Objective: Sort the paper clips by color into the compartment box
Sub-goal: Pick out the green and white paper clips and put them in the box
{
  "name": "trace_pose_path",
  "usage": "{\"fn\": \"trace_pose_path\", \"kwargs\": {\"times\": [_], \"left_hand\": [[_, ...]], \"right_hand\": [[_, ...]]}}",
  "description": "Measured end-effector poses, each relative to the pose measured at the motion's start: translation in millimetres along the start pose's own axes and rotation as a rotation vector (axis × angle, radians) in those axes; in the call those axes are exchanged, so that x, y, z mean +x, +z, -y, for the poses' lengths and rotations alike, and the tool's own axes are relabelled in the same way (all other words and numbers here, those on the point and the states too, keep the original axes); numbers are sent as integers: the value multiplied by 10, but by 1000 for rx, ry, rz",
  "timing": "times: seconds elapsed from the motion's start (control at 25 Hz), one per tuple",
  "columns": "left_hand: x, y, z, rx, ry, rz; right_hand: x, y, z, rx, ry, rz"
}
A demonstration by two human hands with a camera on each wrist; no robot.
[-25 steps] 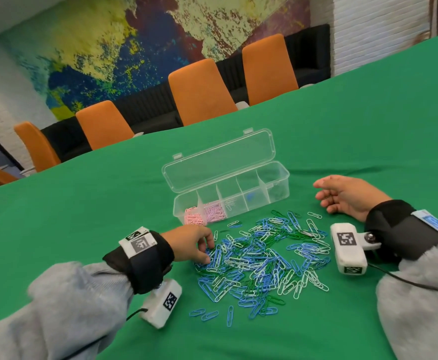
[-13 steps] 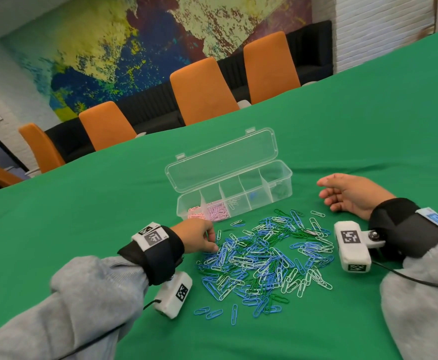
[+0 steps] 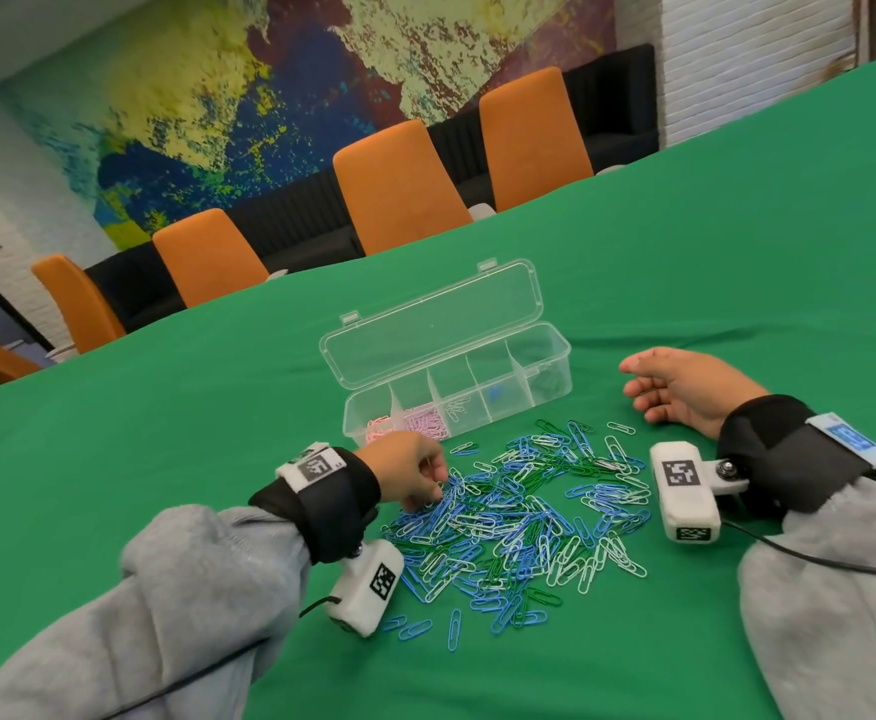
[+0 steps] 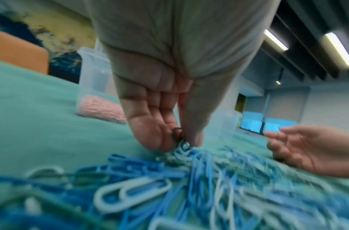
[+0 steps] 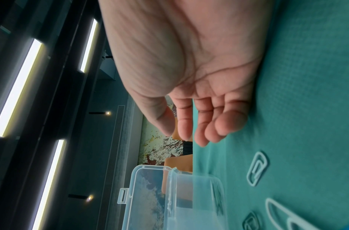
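A pile of blue, green and white paper clips [image 3: 519,517] lies on the green table. Behind it stands the clear compartment box [image 3: 555,350] with its lid open. Pink clips [image 3: 415,426] fill its two left compartments, and a few white, blue and green ones lie in the others. My left hand [image 3: 433,491] is at the pile's far left edge. In the left wrist view, the left hand [image 4: 179,140] pinches a dark green clip [image 4: 176,133] between thumb and fingers. My right hand [image 3: 633,379] rests on its side right of the box, fingers relaxed and empty, as the right wrist view [image 5: 184,137] confirms.
Orange chairs [image 3: 399,184] line the table's far edge. A wrist camera [image 3: 685,491] sits just right of the pile, and another [image 3: 368,589] at its near left. A few stray clips [image 3: 454,628] lie on the near side of the pile.
My left hand has shifted a little along the pile's left edge toward the box, fingers still pinched together. The right hand has stayed where it was.
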State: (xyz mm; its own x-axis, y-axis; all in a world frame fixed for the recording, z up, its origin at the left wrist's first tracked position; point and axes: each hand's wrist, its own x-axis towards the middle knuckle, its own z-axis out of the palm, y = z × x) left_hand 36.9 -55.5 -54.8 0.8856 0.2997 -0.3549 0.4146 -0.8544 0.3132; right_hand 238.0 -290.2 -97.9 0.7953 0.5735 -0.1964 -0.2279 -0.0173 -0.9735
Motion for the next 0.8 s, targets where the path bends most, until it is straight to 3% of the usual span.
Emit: {"fn": "trace_pose_path", "kwargs": {"times": [0.2, 0.6, 0.8], "left_hand": [[-57, -120, 179, -463, -38, -22], [-133, -15, 261, -912, 0, -77], [-158, -4, 254, -1061, 4, -43]], "right_hand": [[15, -11, -11, -21, -1, 7], [27, -23, -22, -32, 2, 2], [43, -25, -31, -33, 1, -2]]}}
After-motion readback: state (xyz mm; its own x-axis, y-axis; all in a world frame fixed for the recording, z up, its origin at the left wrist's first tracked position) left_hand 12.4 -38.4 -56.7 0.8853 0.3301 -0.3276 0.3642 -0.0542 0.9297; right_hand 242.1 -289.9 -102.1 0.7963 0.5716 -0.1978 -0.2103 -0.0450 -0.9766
